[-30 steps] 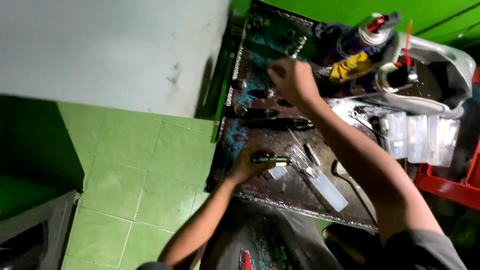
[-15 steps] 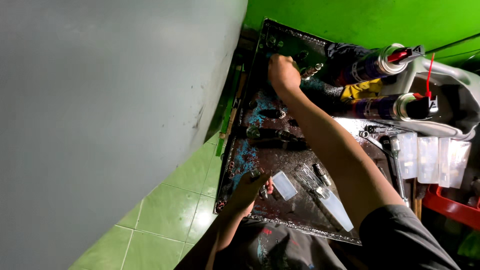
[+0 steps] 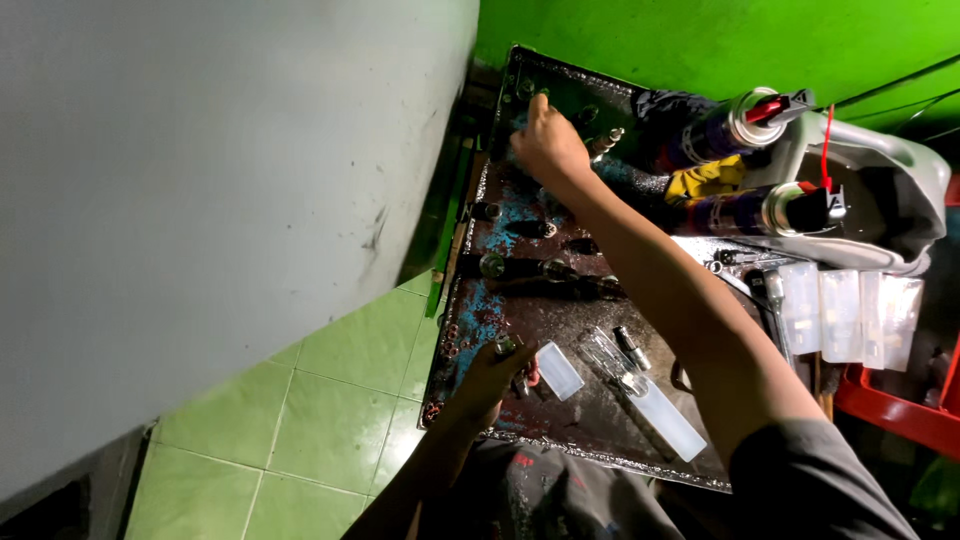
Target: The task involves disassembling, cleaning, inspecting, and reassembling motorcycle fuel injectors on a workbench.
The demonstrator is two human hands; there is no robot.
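My right hand [image 3: 548, 145] reaches to the tray's [image 3: 560, 425] far corner, fingers curled over small sockets [image 3: 600, 142]. My left hand [image 3: 490, 378] grips a metal socket [image 3: 505, 346] at the near edge.

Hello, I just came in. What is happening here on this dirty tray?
A person works over a greasy metal tray strewn with sockets and small tool bits. The right hand reaches to the tray's far end among the bits there. The left hand holds a small metal piece at the near edge, beside a clear plastic case. Two spray cans lie alongside.
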